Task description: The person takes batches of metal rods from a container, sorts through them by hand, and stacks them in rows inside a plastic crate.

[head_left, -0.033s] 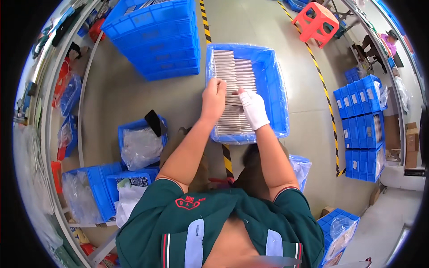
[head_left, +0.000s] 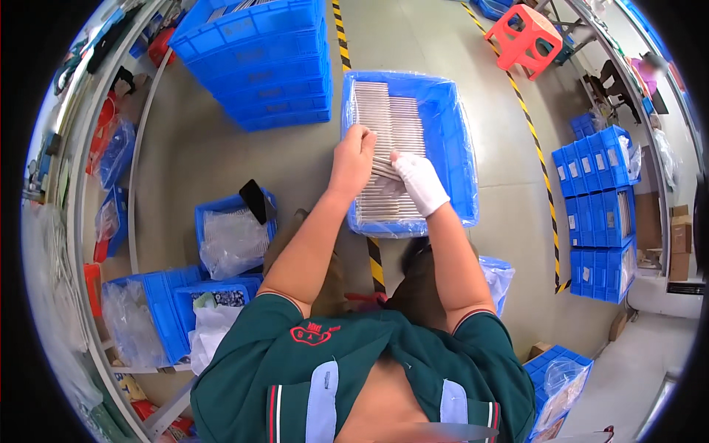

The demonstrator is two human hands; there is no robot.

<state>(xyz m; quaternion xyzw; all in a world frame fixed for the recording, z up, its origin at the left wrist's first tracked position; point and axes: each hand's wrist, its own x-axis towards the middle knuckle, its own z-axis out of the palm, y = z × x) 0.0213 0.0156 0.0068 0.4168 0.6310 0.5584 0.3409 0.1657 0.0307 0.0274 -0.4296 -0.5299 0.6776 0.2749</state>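
Note:
A blue plastic crate (head_left: 452,148) lined with clear film stands in front of me. Thin silvery metal rods (head_left: 405,122) lie inside it in two side-by-side stacks. Above the stacks, my bare left hand (head_left: 353,159) is closed on one end of a small bundle of metal rods (head_left: 385,168). My right hand (head_left: 419,181), in a white glove that leaves some fingertips bare, is closed on the other end. The bundle slants down toward the right. Both hands hide part of the rods below, and the exact number held cannot be made out.
Stacked blue crates (head_left: 273,81) stand at the far left, and more crates (head_left: 598,210) at the right. Near my left leg a bagged crate (head_left: 235,236) has a black phone-like slab (head_left: 255,201) on its edge. A red stool (head_left: 524,40) stands far right.
The bundle of rods has tipped from nearly level to a slant. My right hand has shifted slightly, and its end of the bundle sits a little lower.

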